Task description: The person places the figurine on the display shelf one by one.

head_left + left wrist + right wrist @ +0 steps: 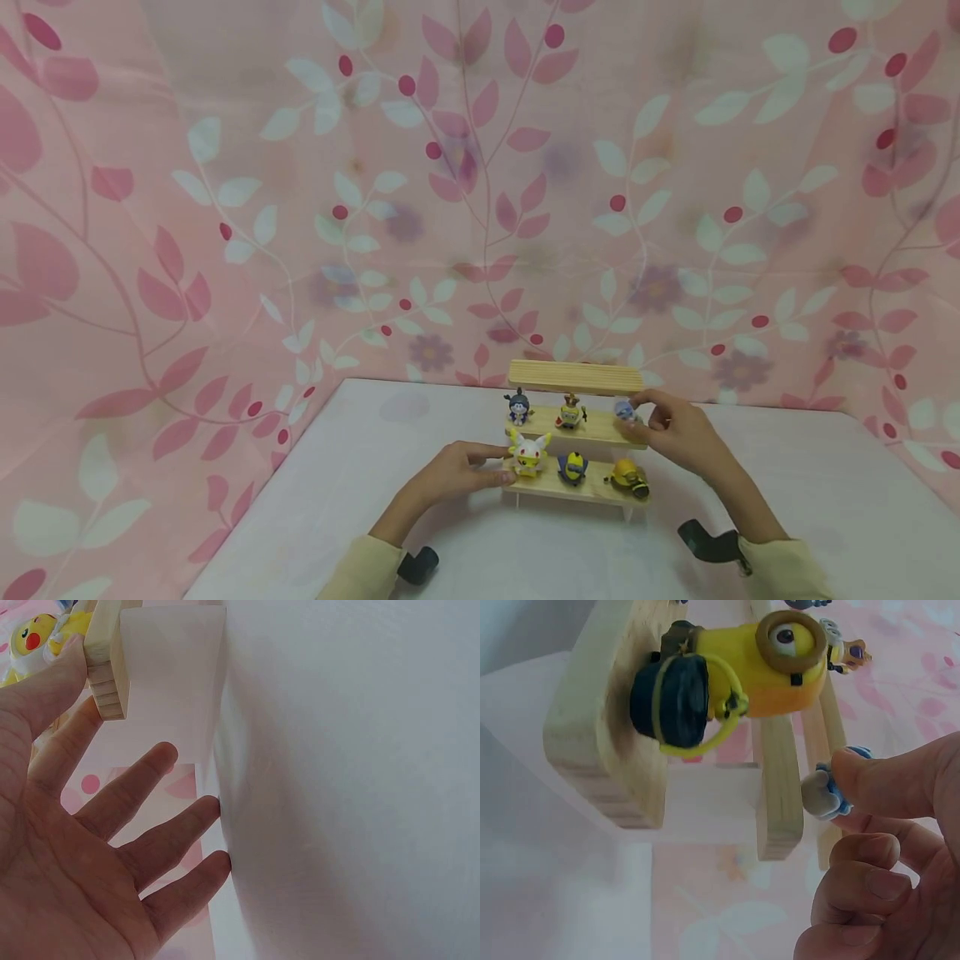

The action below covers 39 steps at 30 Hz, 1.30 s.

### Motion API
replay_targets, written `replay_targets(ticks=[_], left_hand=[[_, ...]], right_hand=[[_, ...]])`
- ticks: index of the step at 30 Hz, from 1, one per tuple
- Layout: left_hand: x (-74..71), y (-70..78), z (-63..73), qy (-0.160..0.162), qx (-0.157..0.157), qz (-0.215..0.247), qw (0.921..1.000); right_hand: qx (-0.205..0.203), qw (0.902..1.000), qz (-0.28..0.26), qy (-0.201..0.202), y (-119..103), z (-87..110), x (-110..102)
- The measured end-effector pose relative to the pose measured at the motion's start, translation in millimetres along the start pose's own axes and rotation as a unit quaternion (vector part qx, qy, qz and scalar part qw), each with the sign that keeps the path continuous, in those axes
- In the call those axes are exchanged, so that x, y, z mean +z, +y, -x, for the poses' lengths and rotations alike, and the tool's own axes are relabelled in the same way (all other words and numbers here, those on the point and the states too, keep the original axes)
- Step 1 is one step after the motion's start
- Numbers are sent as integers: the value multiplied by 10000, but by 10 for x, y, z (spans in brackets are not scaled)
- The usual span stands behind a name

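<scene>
A three-step wooden display shelf (600,493) stands on the white table, holding small toy figures. My left hand (452,473) is at the left end of its lowest board, thumb and index finger pinching the board's end (107,667); the other fingers spread out below. Beside the thumb sits a white-and-yellow Pikachu figure (528,454). My right hand (681,432) pinches a small blue-and-white figurine (823,791) between thumb and index finger at the right end of the middle board. Whether the figurine rests on the board cannot be told.
A minion figure in blue (573,468) and a one-eyed minion (761,671) share the lowest board. On the middle board stand a dark-haired figure (518,407) and a crowned minion (571,412). Behind the white table (315,500) hangs a pink floral cloth (480,208).
</scene>
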<state>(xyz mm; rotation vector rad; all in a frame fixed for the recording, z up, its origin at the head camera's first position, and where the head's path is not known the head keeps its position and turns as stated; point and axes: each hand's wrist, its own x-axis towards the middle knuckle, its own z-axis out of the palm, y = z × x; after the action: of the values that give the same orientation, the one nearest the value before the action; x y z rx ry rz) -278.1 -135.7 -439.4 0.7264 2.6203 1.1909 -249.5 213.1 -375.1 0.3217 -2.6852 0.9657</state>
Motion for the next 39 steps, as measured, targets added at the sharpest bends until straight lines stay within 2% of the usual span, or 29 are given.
replay_targets(ticks=[7,30,39], left_hand=[[6,3,1,-25,-33,-26,10000],[11,-29,1,-39,-43,46,10000],[-3,-5,2,1,75,40,10000]], right_hand=[[199,9996,-147,-116,-53,-21,73],[74,9989,15,-470,-13,1,29],[12,9988,82,-477,-13,21,18]])
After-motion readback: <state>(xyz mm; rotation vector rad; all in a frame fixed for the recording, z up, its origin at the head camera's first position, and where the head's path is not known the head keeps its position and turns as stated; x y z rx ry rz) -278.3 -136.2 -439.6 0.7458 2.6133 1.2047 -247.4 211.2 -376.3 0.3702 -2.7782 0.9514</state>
